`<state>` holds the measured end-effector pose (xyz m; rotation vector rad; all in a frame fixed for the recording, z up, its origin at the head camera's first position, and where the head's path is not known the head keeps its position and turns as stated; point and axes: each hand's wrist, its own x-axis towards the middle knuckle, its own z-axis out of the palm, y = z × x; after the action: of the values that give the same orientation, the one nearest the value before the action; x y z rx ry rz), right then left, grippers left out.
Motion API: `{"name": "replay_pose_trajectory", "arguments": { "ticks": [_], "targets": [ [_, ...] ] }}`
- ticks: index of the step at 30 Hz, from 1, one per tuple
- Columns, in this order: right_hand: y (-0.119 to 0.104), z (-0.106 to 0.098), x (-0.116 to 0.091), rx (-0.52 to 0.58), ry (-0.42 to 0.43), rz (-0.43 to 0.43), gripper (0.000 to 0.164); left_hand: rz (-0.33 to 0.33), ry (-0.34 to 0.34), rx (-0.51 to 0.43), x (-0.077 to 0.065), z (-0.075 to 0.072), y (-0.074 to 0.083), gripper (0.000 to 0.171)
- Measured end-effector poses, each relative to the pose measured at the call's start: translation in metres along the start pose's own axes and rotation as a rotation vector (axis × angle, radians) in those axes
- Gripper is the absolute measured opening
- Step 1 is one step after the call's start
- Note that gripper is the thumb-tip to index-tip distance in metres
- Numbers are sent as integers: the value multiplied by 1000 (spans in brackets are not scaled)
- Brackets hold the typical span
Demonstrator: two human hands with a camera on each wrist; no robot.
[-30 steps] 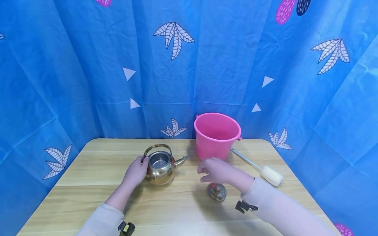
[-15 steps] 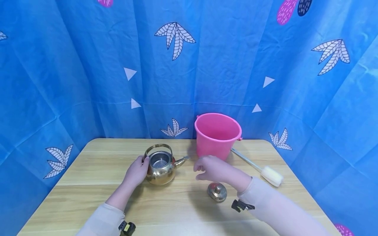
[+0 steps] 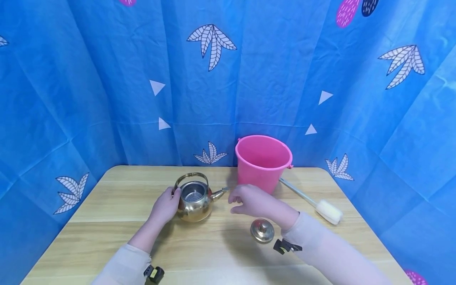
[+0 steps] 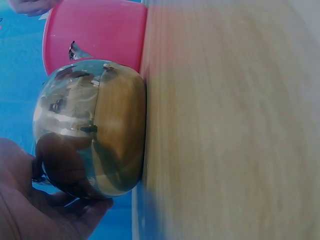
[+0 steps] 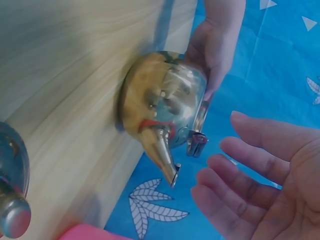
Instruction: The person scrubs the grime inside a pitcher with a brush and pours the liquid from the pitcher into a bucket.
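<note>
A shiny gold teapot stands lidless on the wooden table, its raised hoop handle up and a perforated strainer visible in its mouth. My left hand grips it at its left side, by the foot of the handle; in the left wrist view, the fingers bend round the pot's side. My right hand hovers just off the spout, fingers loosely bent, nothing in them. In the right wrist view, its spread fingers face the spout without touching. The round metal lid lies on the table below my right hand.
Behind my right hand stands a pink bucket. A white-headed sponge brush lies to its right, handle toward the bucket. Blue patterned cloth hangs behind and beside the table.
My right hand has drifted left, away from above the lid and closer to the spout. My left hand and the teapot stay where they were.
</note>
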<state>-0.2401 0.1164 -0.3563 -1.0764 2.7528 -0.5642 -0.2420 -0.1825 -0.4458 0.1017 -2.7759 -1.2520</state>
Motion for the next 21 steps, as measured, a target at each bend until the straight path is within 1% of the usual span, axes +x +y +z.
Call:
{"name": "replay_pose_trajectory", "arguments": {
  "ticks": [6, 13, 21],
  "targets": [
    [-4, -1, 3, 10, 12, -17, 22, -2, 1, -3, 0, 0, 0, 49],
    [-11, -2, 8, 8, 17, -16, 22, 6, -1, 2, 0, -1, -1, 50],
    [-14, 1, 13, -2, 44, -39, 22, 2, -11, -2, 0, -1, 0, 51]
  ]
}}
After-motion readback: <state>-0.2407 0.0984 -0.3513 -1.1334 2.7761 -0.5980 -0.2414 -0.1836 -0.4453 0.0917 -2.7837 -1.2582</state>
